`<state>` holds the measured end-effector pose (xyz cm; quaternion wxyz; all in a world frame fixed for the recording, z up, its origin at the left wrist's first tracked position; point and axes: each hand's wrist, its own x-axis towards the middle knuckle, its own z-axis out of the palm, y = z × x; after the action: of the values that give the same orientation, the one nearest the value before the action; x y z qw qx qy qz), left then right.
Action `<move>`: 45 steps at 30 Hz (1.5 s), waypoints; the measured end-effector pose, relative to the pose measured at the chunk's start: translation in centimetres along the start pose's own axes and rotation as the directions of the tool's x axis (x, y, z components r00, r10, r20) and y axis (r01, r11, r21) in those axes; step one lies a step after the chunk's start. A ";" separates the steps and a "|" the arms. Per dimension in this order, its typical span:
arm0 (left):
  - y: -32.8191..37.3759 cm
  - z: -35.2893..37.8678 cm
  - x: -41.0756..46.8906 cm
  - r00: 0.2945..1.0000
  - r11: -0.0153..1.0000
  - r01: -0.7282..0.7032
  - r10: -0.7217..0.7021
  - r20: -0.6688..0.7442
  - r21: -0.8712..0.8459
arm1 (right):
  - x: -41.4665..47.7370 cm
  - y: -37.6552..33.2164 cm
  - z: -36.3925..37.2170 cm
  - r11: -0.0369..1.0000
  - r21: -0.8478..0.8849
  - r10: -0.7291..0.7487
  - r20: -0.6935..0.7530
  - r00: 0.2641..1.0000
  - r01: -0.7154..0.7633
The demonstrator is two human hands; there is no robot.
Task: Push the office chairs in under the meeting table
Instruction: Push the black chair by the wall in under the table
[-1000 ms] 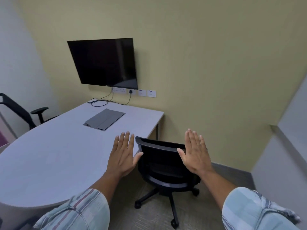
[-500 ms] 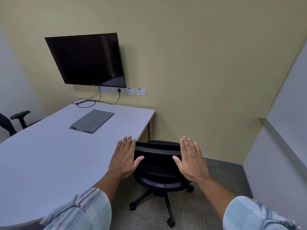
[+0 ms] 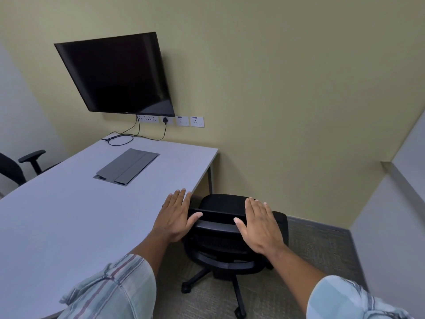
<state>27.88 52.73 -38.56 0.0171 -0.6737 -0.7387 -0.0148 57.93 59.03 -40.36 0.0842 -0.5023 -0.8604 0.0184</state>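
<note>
A black office chair on castors stands just right of the grey meeting table, its backrest toward me and its seat beside the table's right edge. My left hand hovers flat, fingers spread, over the left end of the backrest's top rail, partly above the table edge. My right hand is flat and spread over the rail's right end. Whether the palms touch the rail is unclear. A second black chair with an armrest shows at the far left, behind the table.
A dark screen hangs on the yellow wall above sockets and cables. A grey cable-box lid is set in the tabletop. A grey low wall closes the right side; carpet lies between it and the chair.
My view has come closer and lower over the chair. Both open hands have moved down toward the backrest's top rail, and the chair's seat now shows beyond the backrest.
</note>
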 end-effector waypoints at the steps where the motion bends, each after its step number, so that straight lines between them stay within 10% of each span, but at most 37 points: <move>1: -0.2 0.1 0.3 1.000 1.000 -0.001 0.001 0.005 -0.013 | 0.1 -0.1 0.0 1.000 -0.007 -0.007 -0.010 1.000 0.006; 17: 2.7 2.2 1.3 0.985 0.996 0.036 -0.049 -0.168 -0.081 | 3.6 4.6 -0.3 0.988 -0.005 -0.155 -0.021 0.988 0.155; 45: 6.0 2.3 5.6 0.965 0.959 0.239 -0.252 -0.075 -0.150 | 18.8 13.8 0.8 0.884 0.053 -0.467 0.048 0.883 0.465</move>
<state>33.32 58.93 -40.63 0.0023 -0.5750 -0.8120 -0.0999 60.61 82.19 -40.36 0.0707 -0.2783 -0.9574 0.0298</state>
